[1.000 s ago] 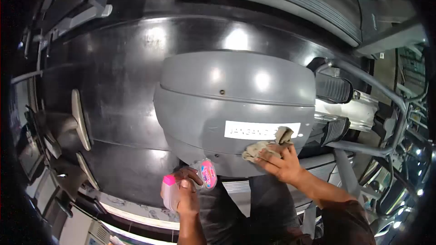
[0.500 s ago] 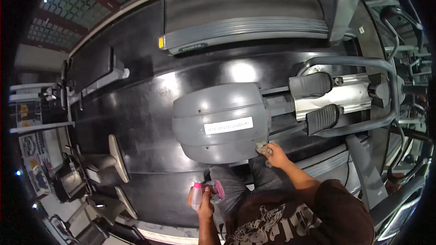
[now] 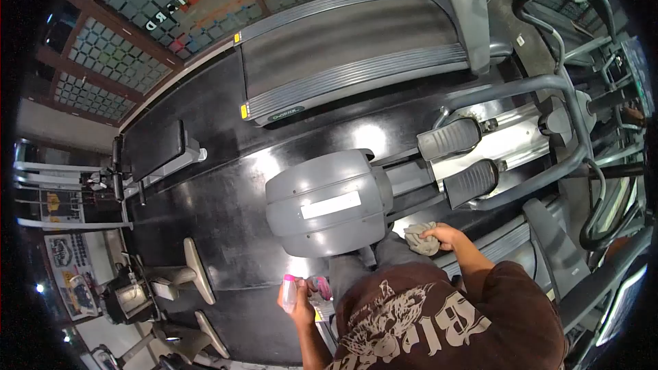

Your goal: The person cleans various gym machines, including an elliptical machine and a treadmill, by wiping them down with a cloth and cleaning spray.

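My left hand (image 3: 301, 310) is wrapped around a small clear bottle (image 3: 289, 294) with a pink cap. A pink-and-clear item (image 3: 321, 287) shows beside its fingers; I cannot make out its kind. In my right hand (image 3: 449, 236) is a crumpled grey-beige cloth (image 3: 420, 238), which hangs near my legs, just right of the elliptical trainer's rear cover. That grey rounded cover (image 3: 322, 229) lies in front of me and carries a white label (image 3: 331, 204). To its right are two black ribbed foot pedals (image 3: 449, 138).
A treadmill (image 3: 349, 48) stands beyond the elliptical, and part of another machine (image 3: 548, 240) is close on my right. A black bench (image 3: 159, 157) and beige-legged equipment (image 3: 195, 270) stand to the left. Grey curved handlebars (image 3: 521, 89) run around the pedals. The floor is black and shiny.
My right hand has drawn the cloth back from the cover's edge, and more of the cloth shows. My left hand keeps the bottle. The camera view has tilted and shifted.
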A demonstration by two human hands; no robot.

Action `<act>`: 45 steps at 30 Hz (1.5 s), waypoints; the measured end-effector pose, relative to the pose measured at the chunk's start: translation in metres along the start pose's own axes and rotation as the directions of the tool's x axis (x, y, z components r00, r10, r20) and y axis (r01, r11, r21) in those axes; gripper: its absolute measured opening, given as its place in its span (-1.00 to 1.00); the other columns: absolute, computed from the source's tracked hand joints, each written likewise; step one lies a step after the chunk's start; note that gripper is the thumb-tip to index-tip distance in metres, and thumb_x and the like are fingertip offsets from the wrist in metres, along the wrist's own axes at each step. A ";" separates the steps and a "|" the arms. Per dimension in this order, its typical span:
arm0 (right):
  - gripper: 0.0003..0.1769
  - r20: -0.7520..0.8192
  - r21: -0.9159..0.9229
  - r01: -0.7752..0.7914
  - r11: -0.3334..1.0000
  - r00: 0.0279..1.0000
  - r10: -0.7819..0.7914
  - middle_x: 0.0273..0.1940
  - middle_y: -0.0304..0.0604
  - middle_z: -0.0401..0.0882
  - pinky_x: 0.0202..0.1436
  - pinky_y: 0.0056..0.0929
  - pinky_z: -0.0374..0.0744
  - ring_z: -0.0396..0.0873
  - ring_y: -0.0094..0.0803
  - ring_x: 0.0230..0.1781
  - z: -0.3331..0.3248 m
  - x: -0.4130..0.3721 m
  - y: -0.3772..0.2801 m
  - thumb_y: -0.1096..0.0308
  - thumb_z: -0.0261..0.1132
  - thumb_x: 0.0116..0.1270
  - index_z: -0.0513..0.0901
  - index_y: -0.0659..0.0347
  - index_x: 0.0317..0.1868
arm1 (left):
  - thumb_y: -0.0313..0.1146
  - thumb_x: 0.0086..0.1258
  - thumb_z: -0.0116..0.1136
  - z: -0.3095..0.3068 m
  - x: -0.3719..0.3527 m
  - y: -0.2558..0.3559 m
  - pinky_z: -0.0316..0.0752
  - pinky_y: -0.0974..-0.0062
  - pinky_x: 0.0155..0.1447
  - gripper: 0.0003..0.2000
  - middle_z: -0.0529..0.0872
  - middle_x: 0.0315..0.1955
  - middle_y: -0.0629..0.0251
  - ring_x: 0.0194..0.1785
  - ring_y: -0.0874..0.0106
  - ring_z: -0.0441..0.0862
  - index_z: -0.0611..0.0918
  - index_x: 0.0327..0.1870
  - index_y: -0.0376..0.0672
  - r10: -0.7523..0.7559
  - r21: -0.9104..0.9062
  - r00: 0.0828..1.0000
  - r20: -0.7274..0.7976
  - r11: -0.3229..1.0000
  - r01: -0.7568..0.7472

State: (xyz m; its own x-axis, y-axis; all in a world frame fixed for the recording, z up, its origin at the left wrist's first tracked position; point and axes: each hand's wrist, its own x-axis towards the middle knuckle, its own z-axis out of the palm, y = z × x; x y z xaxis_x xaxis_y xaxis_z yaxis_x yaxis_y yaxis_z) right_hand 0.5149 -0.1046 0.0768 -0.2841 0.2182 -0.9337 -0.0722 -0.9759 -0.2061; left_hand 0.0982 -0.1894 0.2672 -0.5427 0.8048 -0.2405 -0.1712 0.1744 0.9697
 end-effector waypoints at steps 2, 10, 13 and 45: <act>-0.51 -0.096 0.021 0.001 1.000 0.995 0.001 0.10 -0.01 0.65 0.11 -0.04 0.69 0.69 -0.13 0.06 0.001 -0.007 0.003 0.42 0.36 0.33 0.51 0.29 0.25 | -0.55 0.35 0.21 0.006 -0.001 0.011 0.45 0.51 -0.36 -0.93 0.64 -0.53 0.23 -0.50 0.48 0.54 0.58 -0.25 -0.34 -0.009 0.025 1.000 0.004 1.000 0.009; -0.52 -0.293 0.168 0.164 0.972 0.950 -0.109 0.07 -0.11 0.62 0.00 0.11 0.71 0.67 -0.09 0.04 -0.001 -0.009 0.041 0.44 0.28 0.33 0.44 0.00 0.25 | -0.49 0.38 0.30 0.005 0.012 0.010 0.51 0.54 -0.30 -0.89 0.67 -0.49 0.28 -0.45 0.51 0.61 0.61 -0.24 -0.31 -0.023 0.210 0.981 0.194 0.978 -0.018; -0.50 -0.389 0.068 0.220 0.973 0.904 -0.177 0.05 -0.15 0.62 -0.09 0.00 0.72 0.68 -0.14 -0.03 0.015 -0.030 0.059 0.45 0.30 0.31 0.44 0.03 0.26 | -0.48 0.38 0.33 0.006 0.020 -0.014 0.53 0.56 -0.30 -0.88 0.69 -0.42 0.29 -0.43 0.52 0.63 0.63 -0.20 -0.30 -0.063 0.186 0.954 0.294 0.982 0.007; -0.48 -0.544 -0.349 0.059 0.935 0.800 -0.254 -0.09 -0.05 0.72 0.09 -0.32 0.58 0.66 -0.26 -0.03 -0.082 -0.059 0.211 0.27 0.45 0.19 0.57 0.18 0.15 | -0.24 0.19 0.51 0.190 0.024 -0.167 0.55 0.46 -0.01 -0.58 0.71 -0.24 0.30 -0.16 0.49 0.63 0.68 -0.02 -0.30 -0.390 0.638 0.779 0.490 0.770 -0.015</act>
State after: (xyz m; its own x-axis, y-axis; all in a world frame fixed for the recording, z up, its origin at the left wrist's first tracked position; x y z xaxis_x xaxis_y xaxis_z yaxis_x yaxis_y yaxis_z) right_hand 0.5945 -0.3236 0.0644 0.3107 0.4174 -0.8539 0.2494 -0.9027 -0.3505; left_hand 0.2701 -0.0917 0.1076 0.0471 0.8373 -0.5448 0.4009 0.4837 0.7780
